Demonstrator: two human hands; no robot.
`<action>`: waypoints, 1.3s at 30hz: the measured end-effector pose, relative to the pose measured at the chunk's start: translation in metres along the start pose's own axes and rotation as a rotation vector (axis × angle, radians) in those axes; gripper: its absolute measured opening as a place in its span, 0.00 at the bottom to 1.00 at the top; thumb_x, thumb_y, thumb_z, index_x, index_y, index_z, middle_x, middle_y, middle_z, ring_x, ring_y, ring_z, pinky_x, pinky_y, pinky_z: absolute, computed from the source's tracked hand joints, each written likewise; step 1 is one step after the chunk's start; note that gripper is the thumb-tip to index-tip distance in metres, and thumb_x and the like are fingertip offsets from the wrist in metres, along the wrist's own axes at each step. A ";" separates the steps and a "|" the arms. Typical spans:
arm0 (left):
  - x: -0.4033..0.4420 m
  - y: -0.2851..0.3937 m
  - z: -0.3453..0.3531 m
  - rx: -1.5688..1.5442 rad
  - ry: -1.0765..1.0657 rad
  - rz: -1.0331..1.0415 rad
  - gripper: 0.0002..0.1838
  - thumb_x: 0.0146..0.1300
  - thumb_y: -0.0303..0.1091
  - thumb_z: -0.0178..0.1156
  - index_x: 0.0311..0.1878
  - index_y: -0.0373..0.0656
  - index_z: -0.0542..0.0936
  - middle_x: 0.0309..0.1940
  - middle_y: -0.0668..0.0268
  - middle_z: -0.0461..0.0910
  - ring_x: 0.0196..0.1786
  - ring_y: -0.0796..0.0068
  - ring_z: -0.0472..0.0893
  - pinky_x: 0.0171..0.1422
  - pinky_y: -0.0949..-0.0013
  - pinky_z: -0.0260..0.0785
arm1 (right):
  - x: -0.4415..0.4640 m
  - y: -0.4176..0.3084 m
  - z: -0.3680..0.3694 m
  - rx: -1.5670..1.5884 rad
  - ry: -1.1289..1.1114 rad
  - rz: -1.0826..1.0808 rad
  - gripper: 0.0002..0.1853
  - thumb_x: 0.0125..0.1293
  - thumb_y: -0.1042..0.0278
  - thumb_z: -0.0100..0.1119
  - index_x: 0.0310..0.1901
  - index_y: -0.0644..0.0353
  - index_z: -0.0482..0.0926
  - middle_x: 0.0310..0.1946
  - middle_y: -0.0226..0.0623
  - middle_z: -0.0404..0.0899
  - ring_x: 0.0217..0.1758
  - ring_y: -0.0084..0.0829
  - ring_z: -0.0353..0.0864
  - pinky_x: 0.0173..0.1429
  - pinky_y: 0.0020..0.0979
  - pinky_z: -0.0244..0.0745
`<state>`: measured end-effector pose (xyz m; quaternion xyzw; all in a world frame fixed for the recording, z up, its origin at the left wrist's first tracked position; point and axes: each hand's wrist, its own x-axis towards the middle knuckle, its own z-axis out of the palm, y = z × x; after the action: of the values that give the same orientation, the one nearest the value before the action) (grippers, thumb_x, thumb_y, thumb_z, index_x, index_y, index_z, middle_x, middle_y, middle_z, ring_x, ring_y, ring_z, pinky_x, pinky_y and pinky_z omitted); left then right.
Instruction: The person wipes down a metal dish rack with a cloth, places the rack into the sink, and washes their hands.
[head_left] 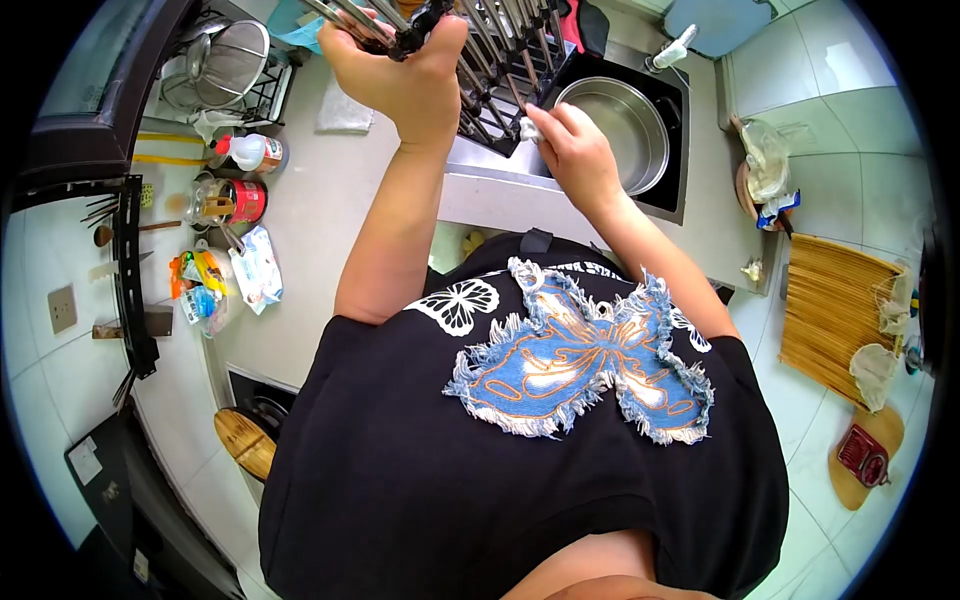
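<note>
A metal rack with long silvery bars and black joints is tilted over the sink edge, its top cut off by the frame. My left hand is closed around its bars at the upper left. At the rack's lower right, my right hand pinches a small white cloth against a bar. Just right of that hand, a round steel pot sits in the black sink.
A faucet stands behind the sink. On the left counter are a folded grey cloth, a red-capped bottle, a red-labelled jar and a wipes pack. Strainers stand in a rack at upper left. A bamboo mat is at right.
</note>
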<state>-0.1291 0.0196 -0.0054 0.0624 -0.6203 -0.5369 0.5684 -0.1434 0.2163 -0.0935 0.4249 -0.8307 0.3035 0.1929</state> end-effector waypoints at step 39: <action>0.001 -0.003 0.023 0.081 0.173 0.080 0.36 0.37 0.36 0.79 0.44 0.36 0.66 0.37 0.66 0.72 0.35 0.76 0.72 0.44 0.73 0.73 | -0.002 -0.029 0.055 -0.113 -0.126 -0.130 0.06 0.54 0.73 0.60 0.35 0.57 0.81 0.43 0.38 0.85 0.51 0.37 0.84 0.51 0.31 0.82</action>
<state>-0.1486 0.0311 -0.0022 0.1067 -0.5920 -0.4810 0.6378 -0.1220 0.1675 -0.1256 0.4848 -0.8276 0.2156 0.1831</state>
